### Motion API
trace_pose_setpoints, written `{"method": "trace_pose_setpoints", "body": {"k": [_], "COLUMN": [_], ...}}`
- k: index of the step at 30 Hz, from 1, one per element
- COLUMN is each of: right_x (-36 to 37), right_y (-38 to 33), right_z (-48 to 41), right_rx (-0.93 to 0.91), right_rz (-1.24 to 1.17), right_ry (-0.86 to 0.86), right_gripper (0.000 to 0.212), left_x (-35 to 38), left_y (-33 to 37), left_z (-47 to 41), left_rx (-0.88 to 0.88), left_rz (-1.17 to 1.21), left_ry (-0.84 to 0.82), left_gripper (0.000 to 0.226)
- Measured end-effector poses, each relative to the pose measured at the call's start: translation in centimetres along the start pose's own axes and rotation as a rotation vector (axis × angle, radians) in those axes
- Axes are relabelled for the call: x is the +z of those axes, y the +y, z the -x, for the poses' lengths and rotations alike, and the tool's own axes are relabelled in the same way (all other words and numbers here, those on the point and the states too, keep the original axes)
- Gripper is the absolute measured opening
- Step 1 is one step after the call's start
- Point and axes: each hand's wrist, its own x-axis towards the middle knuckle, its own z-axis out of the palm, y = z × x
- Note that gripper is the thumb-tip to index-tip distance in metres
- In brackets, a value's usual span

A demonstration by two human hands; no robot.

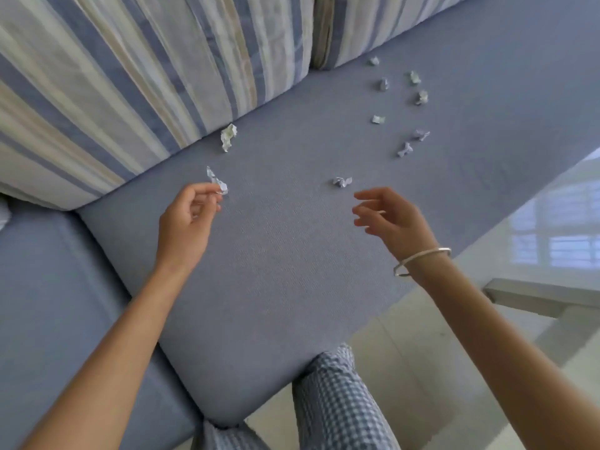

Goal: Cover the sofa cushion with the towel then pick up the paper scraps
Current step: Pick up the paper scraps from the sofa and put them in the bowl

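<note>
A blue towel (279,261) lies flat over the sofa seat cushion. Several crumpled white paper scraps are scattered on it. My left hand (186,219) pinches one scrap (217,184) between thumb and fingertips, just above the towel. My right hand (393,219) hovers open, fingers spread, a little below and right of another scrap (342,181). A larger scrap (228,137) rests against the striped back cushion. A cluster of scraps (402,105) lies further away to the right.
Striped blue and cream back cushions (136,79) stand along the far side. The sofa's blue arm or side cushion (48,303) is at left. My checked trouser legs (337,401) press against the front edge. A glossy floor and pale table (535,297) are at right.
</note>
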Motion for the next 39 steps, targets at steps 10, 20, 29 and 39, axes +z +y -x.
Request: {"method": "trace_pose_setpoints", "body": {"k": [10,20,29,39], "right_x": [4.4,11.1,20.5,25.9], "right_y": [3.9,8.2,4.1,3.2], "right_z": [-13.9,-15.0,-23.1,-30.6], "right_rx": [0.054,0.066,-0.281,-0.374], "right_rz": [0.250,0.270,0.651,1.034], "right_ry": [-0.279,-0.314,-0.173,-0.116], "right_gripper": [0.015,0.022,0.037,0.031], "left_x": [3.9,6.7,-0.3,-4.6], "left_y": [-7.7,-15.0,-17.1,-25.5], "left_z": [-8.2,-15.0,-10.1,6.9], "left_rx": [-0.077,0.102,0.064,-0.384], "left_rz": [-0.503,-0.812,-0.301,-0.326], "left_ry": [0.181,-0.020,0.348,0.596], "left_gripper": [0.031,0.040,0.023,0.016]}}
